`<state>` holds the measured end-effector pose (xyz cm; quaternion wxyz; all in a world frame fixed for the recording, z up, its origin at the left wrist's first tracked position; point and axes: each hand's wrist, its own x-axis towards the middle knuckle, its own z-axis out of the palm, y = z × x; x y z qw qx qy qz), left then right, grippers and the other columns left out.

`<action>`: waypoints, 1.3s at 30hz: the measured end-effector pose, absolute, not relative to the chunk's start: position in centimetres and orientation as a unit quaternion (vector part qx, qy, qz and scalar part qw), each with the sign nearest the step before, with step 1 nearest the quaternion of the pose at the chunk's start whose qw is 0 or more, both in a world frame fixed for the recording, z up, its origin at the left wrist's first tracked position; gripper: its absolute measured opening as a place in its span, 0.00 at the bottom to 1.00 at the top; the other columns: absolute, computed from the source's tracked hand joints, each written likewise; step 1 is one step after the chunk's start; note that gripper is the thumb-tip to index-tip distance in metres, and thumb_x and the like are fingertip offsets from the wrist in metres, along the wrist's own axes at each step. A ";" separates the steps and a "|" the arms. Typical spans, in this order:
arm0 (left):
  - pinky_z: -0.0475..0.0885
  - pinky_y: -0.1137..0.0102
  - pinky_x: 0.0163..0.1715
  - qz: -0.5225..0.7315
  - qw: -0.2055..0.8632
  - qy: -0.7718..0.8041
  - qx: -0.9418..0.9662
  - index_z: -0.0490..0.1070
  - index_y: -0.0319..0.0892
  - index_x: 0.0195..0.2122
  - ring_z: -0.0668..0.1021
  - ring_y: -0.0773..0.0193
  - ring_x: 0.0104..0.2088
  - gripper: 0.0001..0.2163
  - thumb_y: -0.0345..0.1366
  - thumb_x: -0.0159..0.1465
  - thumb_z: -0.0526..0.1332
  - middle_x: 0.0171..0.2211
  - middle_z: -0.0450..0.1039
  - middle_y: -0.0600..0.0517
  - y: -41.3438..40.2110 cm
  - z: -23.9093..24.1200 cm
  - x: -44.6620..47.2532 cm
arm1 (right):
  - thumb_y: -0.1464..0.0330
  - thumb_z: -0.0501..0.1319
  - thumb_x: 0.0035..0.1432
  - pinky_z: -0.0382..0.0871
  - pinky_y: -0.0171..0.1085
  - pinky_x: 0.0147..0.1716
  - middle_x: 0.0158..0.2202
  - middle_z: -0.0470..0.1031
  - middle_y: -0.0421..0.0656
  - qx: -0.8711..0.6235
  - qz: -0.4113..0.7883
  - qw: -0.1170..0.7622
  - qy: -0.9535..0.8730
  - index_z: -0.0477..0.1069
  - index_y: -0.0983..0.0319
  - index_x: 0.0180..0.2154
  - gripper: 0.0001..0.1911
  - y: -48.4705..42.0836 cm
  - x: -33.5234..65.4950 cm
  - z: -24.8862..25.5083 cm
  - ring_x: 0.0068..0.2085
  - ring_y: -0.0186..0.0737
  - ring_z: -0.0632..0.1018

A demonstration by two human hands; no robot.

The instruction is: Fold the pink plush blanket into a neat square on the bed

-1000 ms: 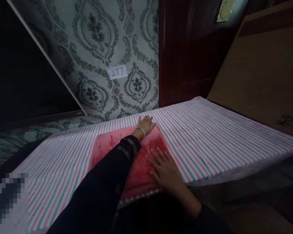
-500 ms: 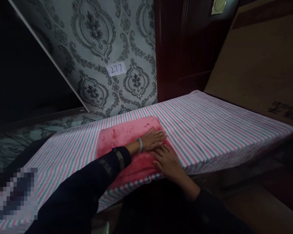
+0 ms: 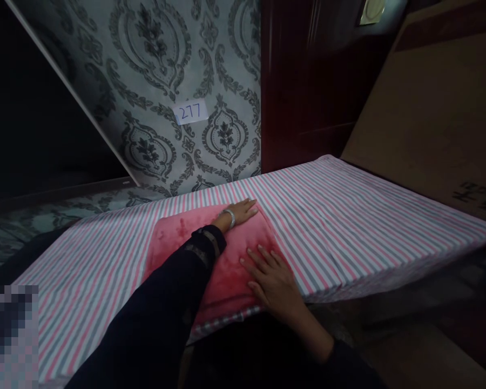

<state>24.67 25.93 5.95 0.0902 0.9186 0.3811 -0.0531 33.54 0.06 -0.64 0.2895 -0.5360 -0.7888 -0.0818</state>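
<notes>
A folded pink-red plush cloth lies flat on a striped sheet of pink, grey and white. Near the cloth's far right corner my left hand rests palm down, open, with a silvery bracelet at the wrist. Closer to me, on the cloth's right side, my right hand lies open with its fingers spread. Darker patches mark the plush pile. My left sleeve covers part of the cloth's left and middle.
Patterned wallpaper with a paper label reading 277 rises behind. At left stands a dark screen-like panel. A dark red door and a large cardboard box are at the right.
My left hand has slid away from me to the cloth's far corner, apart from my right hand. My right hand has shifted slightly toward me. The cloth's darker patches look different.
</notes>
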 end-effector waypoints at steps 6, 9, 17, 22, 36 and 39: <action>0.55 0.51 0.68 -0.012 0.047 0.428 0.902 0.53 0.42 0.72 0.62 0.52 0.70 0.31 0.50 0.74 0.36 0.71 0.59 0.43 25.5 6.3 25.0 | 0.62 0.55 0.71 0.55 0.53 0.66 0.69 0.63 0.42 -0.544 -0.064 0.281 -0.788 0.65 0.52 0.67 0.25 0.2 33.5 -0.4 0.70 0.52 0.59; 0.45 0.41 0.69 0.011 0.004 0.452 0.892 0.53 0.37 0.72 0.57 0.44 0.72 0.31 0.49 0.73 0.42 0.70 0.58 0.36 24.1 7.6 25.3 | 0.62 0.55 0.71 0.55 0.54 0.66 0.69 0.63 0.43 -0.546 -0.062 0.279 -0.787 0.66 0.52 0.67 0.25 0.2 33.5 -0.5 0.70 0.52 0.60; 0.52 0.55 0.71 0.000 0.072 0.302 0.951 0.56 0.47 0.71 0.56 0.57 0.73 0.28 0.50 0.75 0.42 0.73 0.53 0.48 17.9 10.5 20.3 | 0.62 0.53 0.72 0.57 0.56 0.63 0.66 0.67 0.48 -0.527 -0.088 0.293 -0.793 0.68 0.57 0.65 0.24 0.4 34.1 -0.3 0.68 0.55 0.62; 0.49 0.54 0.71 -0.025 0.156 0.233 0.960 0.54 0.48 0.72 0.54 0.59 0.74 0.28 0.52 0.75 0.40 0.73 0.53 0.49 13.1 10.1 15.1 | 0.62 0.53 0.72 0.62 0.51 0.60 0.59 0.74 0.50 -0.438 -0.025 0.312 -0.843 0.73 0.58 0.60 0.21 1.2 30.8 2.9 0.62 0.51 0.69; 0.42 0.38 0.68 -0.051 0.021 0.339 0.939 0.50 0.53 0.73 0.48 0.48 0.75 0.28 0.50 0.73 0.47 0.75 0.44 0.47 21.0 7.0 10.6 | 0.60 0.56 0.72 0.57 0.51 0.67 0.70 0.62 0.43 -0.410 -0.026 0.234 -0.881 0.64 0.52 0.68 0.25 1.4 27.6 0.4 0.69 0.45 0.62; 0.46 0.43 0.69 -0.048 0.054 0.401 0.913 0.49 0.53 0.73 0.50 0.49 0.74 0.28 0.52 0.74 0.45 0.75 0.44 0.49 23.3 7.3 9.8 | 0.59 0.56 0.72 0.58 0.50 0.67 0.70 0.61 0.42 -0.411 -0.024 0.228 -0.882 0.65 0.52 0.67 0.24 1.5 27.6 0.6 0.69 0.46 0.62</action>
